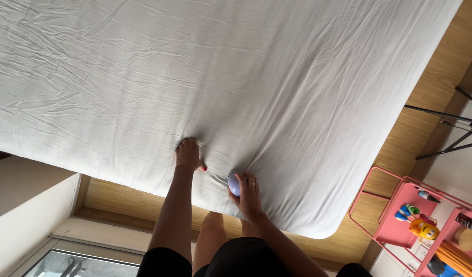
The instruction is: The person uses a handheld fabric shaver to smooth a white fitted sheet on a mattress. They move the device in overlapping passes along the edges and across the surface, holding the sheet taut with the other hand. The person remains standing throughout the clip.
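The left hand (pixel 188 154) lies flat on the white sheet (pixel 236 87) that covers the bed. Its fingers are stretched out and press down on the cloth, so its grip is wide and holds nothing. Little folds run out from under it.

The right hand (pixel 248 192) is just beside it, near the edge of the bed. Its grip is closed around a small round purple thing (pixel 234 183), which touches the sheet.

The sheet has many wrinkles. Past the bed is a wooden floor (pixel 426 118). A pink cart (pixel 400 215) with colourful toys stands on the floor, well apart from both hands.
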